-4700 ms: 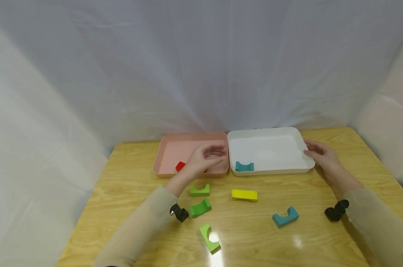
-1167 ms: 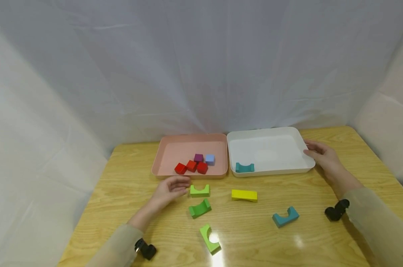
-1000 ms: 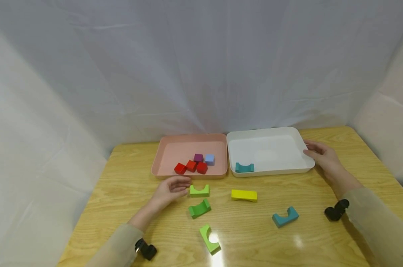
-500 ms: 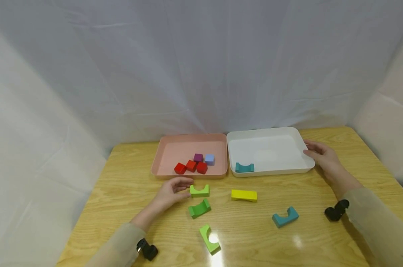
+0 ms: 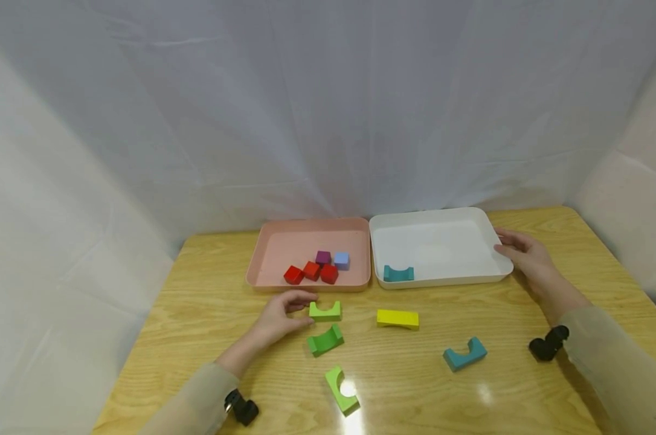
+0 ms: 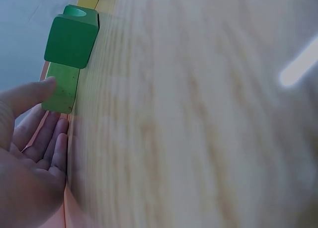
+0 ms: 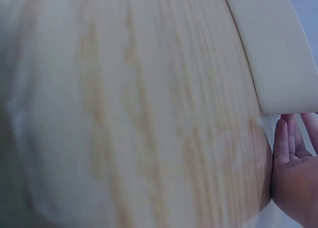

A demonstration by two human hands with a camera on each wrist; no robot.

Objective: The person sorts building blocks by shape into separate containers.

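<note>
My left hand [image 5: 302,309] lies on the table just left of a light green arch block [image 5: 325,311], fingers loosely spread around its left end. In the left wrist view the thumb touches that light green arch block [image 6: 60,91], the other fingers [image 6: 49,138] lie straight, and a darker green arch [image 6: 72,39] sits beyond. My right hand [image 5: 515,246] rests with straight fingers on the right rim of the white tray [image 5: 442,281], which holds a teal arch [image 5: 398,273]. The right wrist view shows the fingers [image 7: 293,158] beside the white tray's corner [image 7: 273,54].
A pink tray [image 5: 287,241] holds red cubes [image 5: 311,270], a purple cube [image 5: 323,257] and a pale blue cube [image 5: 341,260]. Loose on the wooden table: a green arch [image 5: 325,340], a light green arch [image 5: 341,389], a yellow block [image 5: 397,318], a teal arch [image 5: 465,353].
My left hand left the pink tray, came down to the table and has crept right to the light green arch. The right hand has stayed on the white tray's rim.
</note>
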